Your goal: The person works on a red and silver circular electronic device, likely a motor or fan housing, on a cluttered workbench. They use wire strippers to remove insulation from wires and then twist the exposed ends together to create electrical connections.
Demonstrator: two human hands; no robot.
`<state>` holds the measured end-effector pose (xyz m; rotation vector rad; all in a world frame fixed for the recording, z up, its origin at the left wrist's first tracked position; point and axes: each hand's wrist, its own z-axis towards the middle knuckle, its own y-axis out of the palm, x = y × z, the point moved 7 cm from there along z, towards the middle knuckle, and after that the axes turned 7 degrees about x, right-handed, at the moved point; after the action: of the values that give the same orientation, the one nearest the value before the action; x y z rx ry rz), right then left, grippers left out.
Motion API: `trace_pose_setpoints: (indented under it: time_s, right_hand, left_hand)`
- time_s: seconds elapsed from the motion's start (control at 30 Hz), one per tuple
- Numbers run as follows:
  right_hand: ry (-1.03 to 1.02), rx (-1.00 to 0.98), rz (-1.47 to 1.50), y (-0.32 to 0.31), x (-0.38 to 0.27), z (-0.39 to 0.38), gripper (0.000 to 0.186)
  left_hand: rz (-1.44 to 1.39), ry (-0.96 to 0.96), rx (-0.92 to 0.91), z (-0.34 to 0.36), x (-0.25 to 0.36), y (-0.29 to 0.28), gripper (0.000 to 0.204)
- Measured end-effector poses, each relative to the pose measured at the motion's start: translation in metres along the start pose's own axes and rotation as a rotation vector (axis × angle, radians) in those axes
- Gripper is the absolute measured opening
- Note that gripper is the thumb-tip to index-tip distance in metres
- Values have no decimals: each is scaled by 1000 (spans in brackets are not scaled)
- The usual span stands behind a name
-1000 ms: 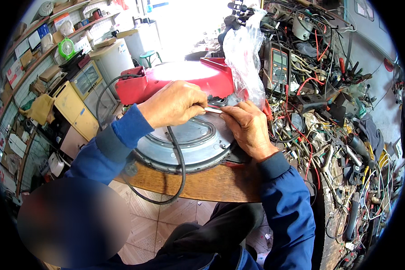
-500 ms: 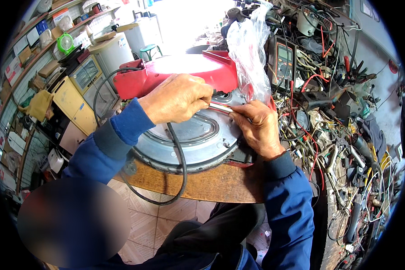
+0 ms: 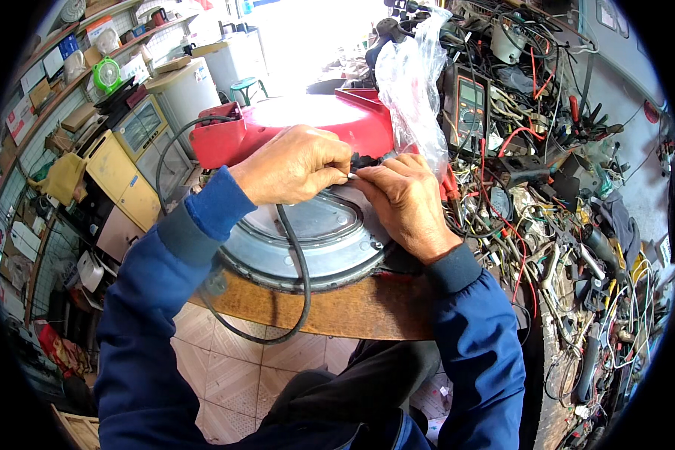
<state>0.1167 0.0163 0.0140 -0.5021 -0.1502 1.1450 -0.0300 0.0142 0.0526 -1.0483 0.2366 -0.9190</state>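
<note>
My left hand (image 3: 296, 165) is closed in a pinch over the metal base. A black cable (image 3: 301, 259) runs out from beneath its palm and loops past the table edge. My right hand (image 3: 405, 195) is also closed, its thumb and forefinger tip to tip with the left ones. Between the fingertips shows the small pale end of a thin white strip (image 3: 352, 175); the rest is hidden by the fingers. Under both hands lies a round silver metal base (image 3: 319, 259) with a raised oval rib. Behind it stands a glossy red plastic housing (image 3: 315, 120).
The base rests on a wooden tabletop (image 3: 337, 307). A clear plastic bag (image 3: 412, 94) hangs at the housing's right. Farther right, a multimeter (image 3: 469, 105) stands beside a heap of tangled wires and tools (image 3: 570, 247). Shelves and a yellow cabinet (image 3: 120, 180) stand left.
My right hand has moved left and slightly up against the left fingertips, covering most of the white strip that showed between them. The left hand has barely moved.
</note>
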Motion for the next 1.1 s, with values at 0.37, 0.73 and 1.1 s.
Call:
trace_pose_setpoints:
  time_s: [0.37, 0.73, 1.1]
  right_hand:
    - [390, -122, 317, -13, 41, -26, 16]
    - [936, -97, 905, -37, 99, -83, 22]
    - [814, -113, 855, -31, 91, -84, 16]
  left_hand:
    - [26, -50, -14, 3, -2, 0, 8]
    - [99, -205, -90, 2, -1, 2, 13]
    - [292, -86, -230, 44, 58, 66, 30]
